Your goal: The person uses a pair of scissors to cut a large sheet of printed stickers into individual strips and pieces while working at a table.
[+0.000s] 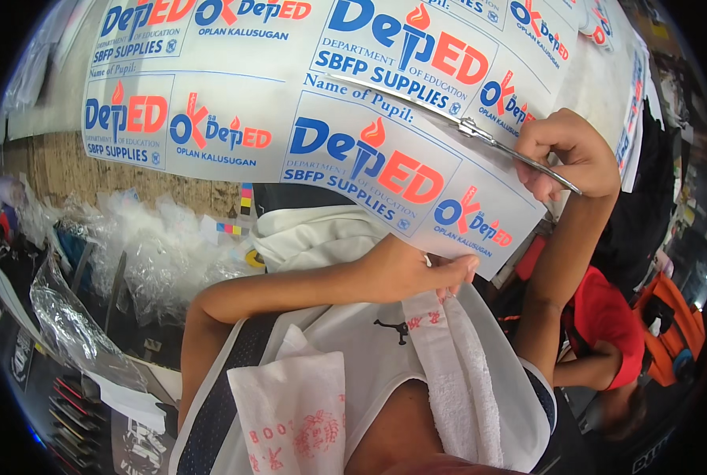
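Observation:
A large printed sheet (234,53) with repeated blue and red logos spreads over the table before me. My right hand (564,154), at the right, grips the handles of metal scissors (469,127). The blades point up and left and lie along the line between two printed panels, where the sheet is cut in from its right edge. My left hand (424,270) pinches the lower edge of the loose panel (359,160) near its lower right corner. Part of my left fingers is hidden by the panel.
Crumpled clear plastic (163,255) lies at the left beside a wooden surface (169,166). White cloth (312,231) is bunched below the sheet. A person in a red shirt (606,326) is at the lower right, near an orange bag (671,326). More printed sheets (635,119) hang at the right.

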`<act>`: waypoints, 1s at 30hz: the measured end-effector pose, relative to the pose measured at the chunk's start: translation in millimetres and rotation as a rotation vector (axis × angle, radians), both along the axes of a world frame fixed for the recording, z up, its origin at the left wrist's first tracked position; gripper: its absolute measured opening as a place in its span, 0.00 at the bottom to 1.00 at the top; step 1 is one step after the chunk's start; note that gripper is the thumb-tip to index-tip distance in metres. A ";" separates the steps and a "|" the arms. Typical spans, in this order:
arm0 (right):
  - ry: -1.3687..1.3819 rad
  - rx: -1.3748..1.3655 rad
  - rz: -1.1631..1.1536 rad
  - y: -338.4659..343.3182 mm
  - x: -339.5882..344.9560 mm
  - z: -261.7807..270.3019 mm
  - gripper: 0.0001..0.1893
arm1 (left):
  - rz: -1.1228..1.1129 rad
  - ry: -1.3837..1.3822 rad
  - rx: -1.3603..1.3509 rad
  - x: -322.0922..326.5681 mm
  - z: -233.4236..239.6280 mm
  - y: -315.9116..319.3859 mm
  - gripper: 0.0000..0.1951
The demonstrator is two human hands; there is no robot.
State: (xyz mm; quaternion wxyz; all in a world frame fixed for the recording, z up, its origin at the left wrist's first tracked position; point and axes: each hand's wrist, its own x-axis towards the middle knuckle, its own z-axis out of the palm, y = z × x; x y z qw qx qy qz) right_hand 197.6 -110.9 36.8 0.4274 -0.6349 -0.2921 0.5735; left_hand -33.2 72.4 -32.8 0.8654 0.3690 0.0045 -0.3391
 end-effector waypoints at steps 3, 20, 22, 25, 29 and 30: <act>-0.028 0.023 0.007 1.9 -0.7 -2.4 0.17 | 0.001 0.004 -0.018 0.7 0.9 0.5 0.05; 0.071 -0.001 -0.022 25.5 -3.0 -4.0 0.18 | 0.054 0.031 -0.039 -2.7 5.7 -1.6 0.07; 0.070 0.003 -0.023 27.7 -4.1 -3.6 0.18 | 0.060 0.044 -0.043 -3.1 6.3 -1.3 0.08; 0.032 -0.007 -0.010 30.8 -4.6 -2.9 0.17 | 0.066 0.017 -0.048 -3.7 5.2 -1.4 0.08; 0.014 -0.033 0.012 40.8 -1.8 2.0 0.16 | 0.040 -0.002 -0.036 -5.1 1.6 -3.0 0.09; 0.002 -0.038 0.027 43.8 -0.8 2.8 0.15 | 0.025 -0.017 -0.026 -4.9 1.4 -2.7 0.09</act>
